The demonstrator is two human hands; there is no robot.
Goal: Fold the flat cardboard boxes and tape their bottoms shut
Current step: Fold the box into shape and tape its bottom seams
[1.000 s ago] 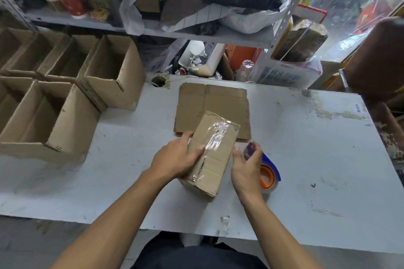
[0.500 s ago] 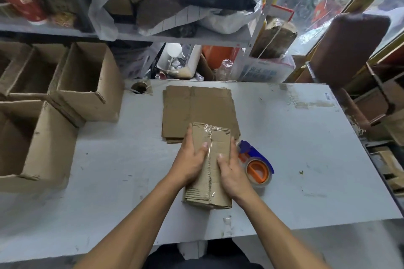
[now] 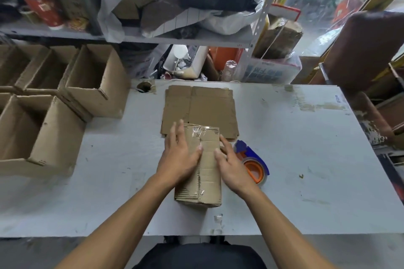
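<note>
A small folded cardboard box [image 3: 207, 174] stands bottom-up near the table's front edge, clear tape running along its seam. My left hand [image 3: 178, 155] lies flat on the box's left side, fingers straight. My right hand [image 3: 231, 164] presses on its right side with fingers spread. A stack of flat cardboard blanks [image 3: 200, 108] lies just behind the box. The blue and orange tape dispenser [image 3: 251, 162] rests on the table right of my right hand, partly hidden by it.
Several folded open boxes [image 3: 94, 85] stand in rows at the left of the white table [image 3: 306, 159]. A cluttered shelf [image 3: 175, 37] rises behind. A brown chair [image 3: 360, 50] and stacked items stand at the right.
The box has been squared up to face me. My right hand left the tape dispenser and came onto the box. Both hands now lie flat with fingers spread along the taped bottom.
</note>
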